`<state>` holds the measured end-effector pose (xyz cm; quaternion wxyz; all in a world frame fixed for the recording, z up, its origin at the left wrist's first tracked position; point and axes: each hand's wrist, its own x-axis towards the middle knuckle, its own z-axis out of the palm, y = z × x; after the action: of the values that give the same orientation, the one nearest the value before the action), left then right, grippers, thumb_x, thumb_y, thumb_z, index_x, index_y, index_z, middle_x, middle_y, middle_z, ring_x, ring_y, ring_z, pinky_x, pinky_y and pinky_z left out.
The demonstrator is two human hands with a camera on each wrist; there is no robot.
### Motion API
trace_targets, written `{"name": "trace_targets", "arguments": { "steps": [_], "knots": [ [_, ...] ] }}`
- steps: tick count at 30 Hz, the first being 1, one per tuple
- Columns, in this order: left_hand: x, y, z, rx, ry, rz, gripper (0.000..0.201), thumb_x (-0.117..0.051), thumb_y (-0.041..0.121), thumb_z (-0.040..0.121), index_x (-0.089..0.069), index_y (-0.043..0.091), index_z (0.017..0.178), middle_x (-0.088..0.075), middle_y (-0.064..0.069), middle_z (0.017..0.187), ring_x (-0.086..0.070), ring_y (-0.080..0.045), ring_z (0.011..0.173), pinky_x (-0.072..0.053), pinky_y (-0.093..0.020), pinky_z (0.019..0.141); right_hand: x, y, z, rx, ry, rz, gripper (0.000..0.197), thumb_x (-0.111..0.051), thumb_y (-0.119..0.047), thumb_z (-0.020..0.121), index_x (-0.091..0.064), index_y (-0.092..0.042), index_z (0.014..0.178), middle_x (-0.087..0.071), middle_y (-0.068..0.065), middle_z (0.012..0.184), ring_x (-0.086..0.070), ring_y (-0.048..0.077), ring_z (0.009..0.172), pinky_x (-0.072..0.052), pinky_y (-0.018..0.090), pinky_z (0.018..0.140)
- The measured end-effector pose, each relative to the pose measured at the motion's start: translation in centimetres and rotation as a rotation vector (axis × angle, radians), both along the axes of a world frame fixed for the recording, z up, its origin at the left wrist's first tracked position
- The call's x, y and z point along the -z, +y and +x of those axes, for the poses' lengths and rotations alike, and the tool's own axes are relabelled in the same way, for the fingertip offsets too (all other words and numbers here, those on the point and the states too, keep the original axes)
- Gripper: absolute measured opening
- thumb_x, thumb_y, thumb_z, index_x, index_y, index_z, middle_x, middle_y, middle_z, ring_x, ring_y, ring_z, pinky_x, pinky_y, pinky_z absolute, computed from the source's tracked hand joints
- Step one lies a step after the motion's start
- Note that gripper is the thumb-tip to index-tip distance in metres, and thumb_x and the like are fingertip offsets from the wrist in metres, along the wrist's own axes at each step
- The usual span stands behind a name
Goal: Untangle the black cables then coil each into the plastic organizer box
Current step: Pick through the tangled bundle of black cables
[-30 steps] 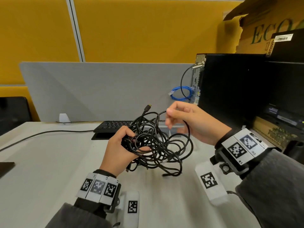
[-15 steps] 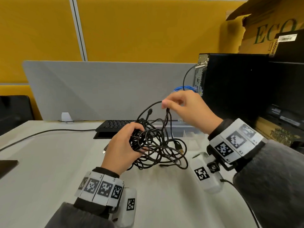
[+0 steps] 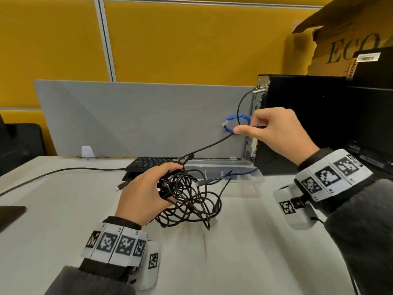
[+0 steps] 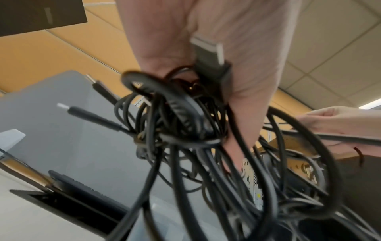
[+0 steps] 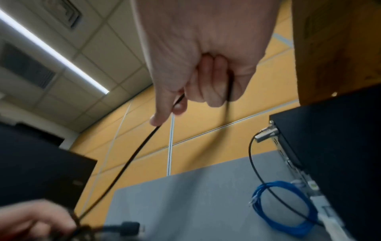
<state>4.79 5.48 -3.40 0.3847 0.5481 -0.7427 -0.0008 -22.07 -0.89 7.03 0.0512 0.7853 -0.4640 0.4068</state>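
A white desk (image 3: 53,209) is seen with a clear plastic organizer box (image 3: 240,173) partly hidden behind tangled black cables (image 3: 187,194), gripped by the left hand (image 3: 144,194). One strand (image 3: 209,145) is pinched taut, raised by the right hand (image 3: 274,130); its end is concealed.

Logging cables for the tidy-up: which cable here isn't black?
The blue cable, coiled in a loop beside the computer tower, behind the right hand. The tangled cables gripped by the left hand are black.

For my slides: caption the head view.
Left hand grips tangled black cables while right hand pulls one strand upward.
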Motion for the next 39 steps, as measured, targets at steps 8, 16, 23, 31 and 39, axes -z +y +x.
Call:
{"name": "trace_targets", "arguments": {
  "steps": [8, 16, 23, 31, 39],
  "knots": [
    [0.7, -0.2, 1.2, -0.08, 0.157, 0.041, 0.066, -0.081, 0.012, 0.064, -0.039, 0.045, 0.102, -0.056, 0.026, 0.092, -0.06, -0.004, 0.087, -0.047, -0.023, 0.072, 0.6, -0.4, -2.3, 0.048, 0.044, 0.123, 0.019, -0.055, -0.048, 0.085, -0.062, -0.03, 0.084, -0.061, -0.003, 0.076, -0.056, 0.012, 0.067, -0.049, 0.029, 0.059],
    [1.5, -0.5, 1.5, -0.098, 0.335, 0.105, 0.073, -0.084, 0.009, 0.062, -0.044, 0.027, 0.121, -0.057, 0.015, 0.104, -0.055, -0.001, 0.094, -0.042, -0.02, 0.085, 5.4, -1.1, -0.9, 0.159, 0.239, 0.226, 0.028, -0.039, -0.038, 0.098, -0.059, -0.019, 0.099, -0.064, 0.001, 0.082, -0.059, 0.015, 0.071, -0.051, 0.032, 0.066],
    [1.6, -0.4, 0.9, -0.16, 0.34, 0.107, 0.068, -0.084, 0.009, 0.062, -0.049, 0.019, 0.119, -0.055, 0.012, 0.101, -0.052, -0.008, 0.093, -0.04, -0.022, 0.084, 9.4, 0.2, 2.2, 0.245, 0.314, 0.216, 0.034, -0.025, -0.034, 0.102, -0.052, -0.014, 0.104, -0.064, 0.006, 0.09, -0.057, 0.025, 0.077, -0.04, 0.032, 0.065],
    [1.2, 0.3, 0.2, -0.018, 0.27, 0.04, 0.06, -0.084, 0.014, 0.062, -0.051, 0.034, 0.108, -0.055, 0.028, 0.093, -0.056, 0.01, 0.088, -0.04, -0.005, 0.076, 9.6, 1.5, 5.1, 0.077, 0.159, 0.225, 0.06, -0.047, -0.038, 0.095, -0.019, -0.027, 0.146, -0.049, 0.003, 0.125, -0.052, 0.019, 0.11, -0.049, 0.035, 0.087],
    [1.0, 0.7, -0.6, 0.142, 0.23, -0.084, 0.06, -0.073, 0.058, 0.057, -0.049, 0.059, 0.113, -0.055, 0.03, 0.111, -0.049, 0.001, 0.098, -0.041, -0.046, 0.095, 8.7, 2.3, 6.9, -0.266, -0.112, 0.184, 0.012, -0.055, -0.025, 0.093, -0.062, -0.021, 0.102, -0.049, -0.007, 0.083, -0.048, -0.001, 0.072, -0.04, 0.009, 0.065]
  ]
}}
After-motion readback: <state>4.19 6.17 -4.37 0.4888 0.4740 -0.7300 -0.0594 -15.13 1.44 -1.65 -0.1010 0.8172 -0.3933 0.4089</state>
